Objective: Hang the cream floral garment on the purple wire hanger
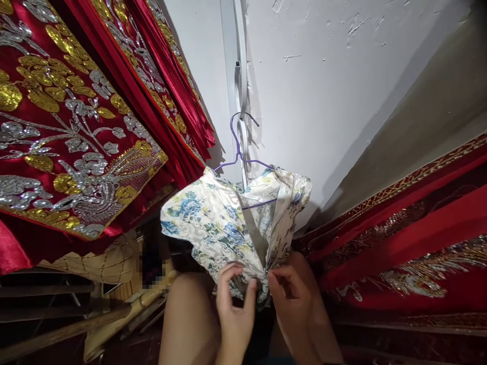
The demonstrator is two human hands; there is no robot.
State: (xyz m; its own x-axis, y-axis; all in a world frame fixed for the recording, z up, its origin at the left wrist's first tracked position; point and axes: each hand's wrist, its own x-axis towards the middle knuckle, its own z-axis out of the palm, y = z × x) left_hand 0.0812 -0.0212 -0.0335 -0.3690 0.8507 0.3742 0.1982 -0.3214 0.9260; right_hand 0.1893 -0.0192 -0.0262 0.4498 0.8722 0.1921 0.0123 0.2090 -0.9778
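A white shirt with blue and yellow flowers (220,213) hangs by its shoulders on a purple wire hanger (239,152), its front open in a V. My left hand (236,304) is at the lower left of the opening, thumb and fingers curved and apart, touching or very near the fabric. At the right front edge, my right hand (291,294) pinches the shirt between thumb and forefinger, near the bottom of the V. What lies under the fingertips is too small to make out.
A pale metal rack (243,91) stands against the white wall (323,76) behind the hanger. Red embroidered cloth (95,126) hangs at the left, with more red cloth (418,253) at the right. Bamboo poles (110,319) lie lower left. My bare knees flank the shirt.
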